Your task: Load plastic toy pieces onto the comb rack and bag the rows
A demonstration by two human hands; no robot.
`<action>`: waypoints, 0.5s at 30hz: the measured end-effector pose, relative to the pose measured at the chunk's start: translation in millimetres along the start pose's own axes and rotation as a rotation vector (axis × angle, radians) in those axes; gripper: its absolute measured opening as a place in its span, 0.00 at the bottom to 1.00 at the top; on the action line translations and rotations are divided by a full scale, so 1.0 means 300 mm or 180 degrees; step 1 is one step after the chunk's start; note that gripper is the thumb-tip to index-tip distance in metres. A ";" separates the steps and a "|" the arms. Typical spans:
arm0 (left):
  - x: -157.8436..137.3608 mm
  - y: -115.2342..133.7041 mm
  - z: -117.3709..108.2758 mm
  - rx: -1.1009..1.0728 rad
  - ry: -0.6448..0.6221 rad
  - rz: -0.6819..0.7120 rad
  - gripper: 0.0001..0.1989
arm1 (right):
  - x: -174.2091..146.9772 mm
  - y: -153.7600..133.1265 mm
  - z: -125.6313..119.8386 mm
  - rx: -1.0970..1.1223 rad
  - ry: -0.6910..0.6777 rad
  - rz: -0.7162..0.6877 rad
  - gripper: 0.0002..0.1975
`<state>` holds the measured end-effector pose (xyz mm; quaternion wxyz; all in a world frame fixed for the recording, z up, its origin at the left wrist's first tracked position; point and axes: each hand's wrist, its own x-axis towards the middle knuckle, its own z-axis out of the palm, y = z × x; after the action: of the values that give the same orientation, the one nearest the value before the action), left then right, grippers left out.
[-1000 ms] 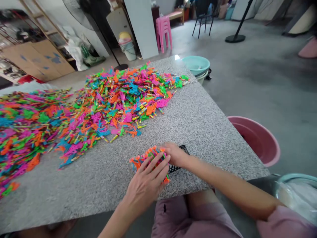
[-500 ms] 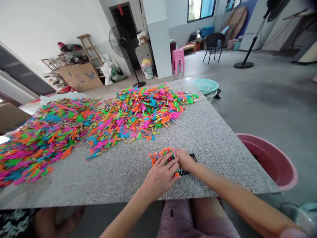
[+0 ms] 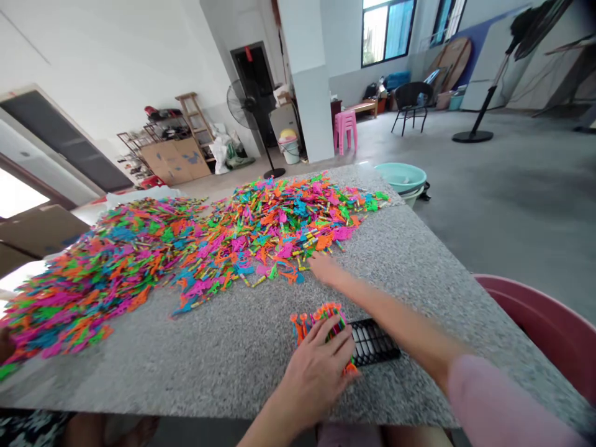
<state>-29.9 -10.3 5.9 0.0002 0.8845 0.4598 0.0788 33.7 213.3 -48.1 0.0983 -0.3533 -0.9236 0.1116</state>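
My left hand [image 3: 321, 354] rests over a row of small plastic pieces [image 3: 302, 326] in orange, pink and green, its fingers curled across them. The row stands at the left end of a black slotted rack [image 3: 375, 341], whose right part shows bare slots. My right hand [image 3: 323, 267] stretches past the rack to the near edge of the big heap of bright plastic pieces [image 3: 284, 211]. Its fingers are blurred and partly merge with the heap, so whether they hold a piece is unclear.
A second heap of plastic pieces [image 3: 102, 267] spreads over the left of the speckled stone table [image 3: 223, 360]. Beside the right edge stands a red tub [image 3: 531, 323]; a turquoise basin [image 3: 401, 177] is beyond the far corner. Another person's legs [image 3: 102, 428] show lower left.
My right hand has left the row and rack and reached forward to the heap, uncovering more of the rack. My left hand stays on the row. The view has tilted up.
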 end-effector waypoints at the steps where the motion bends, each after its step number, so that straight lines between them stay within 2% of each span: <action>1: 0.001 -0.003 0.002 0.0023 -0.0032 0.0012 0.19 | 0.042 -0.033 0.019 -0.0001 0.0006 -0.0044 0.17; 4: 0.005 -0.008 -0.001 0.0048 -0.0123 0.0061 0.20 | 0.097 -0.096 0.059 0.0054 -0.0007 -0.0157 0.16; 7: 0.014 -0.008 -0.013 0.0017 -0.0163 0.0144 0.21 | 0.035 -0.050 0.048 0.0154 -0.0014 0.0028 0.18; 9: 0.023 -0.007 -0.021 -0.0016 -0.0204 0.0159 0.19 | -0.072 0.025 0.021 0.0305 0.0005 0.0298 0.16; 12: 0.034 -0.006 -0.021 -0.0067 -0.0198 0.0161 0.15 | -0.307 0.112 -0.011 0.0908 0.0012 0.0727 0.08; 15: 0.039 -0.004 -0.015 -0.0072 -0.0112 0.0211 0.13 | -0.559 0.087 0.005 0.1948 0.0018 0.1040 0.05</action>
<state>-24.8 -0.5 11.8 0.0158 0.9005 0.4292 0.0683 172.4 119.0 -74.0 0.1831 -0.4509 -0.7783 0.3967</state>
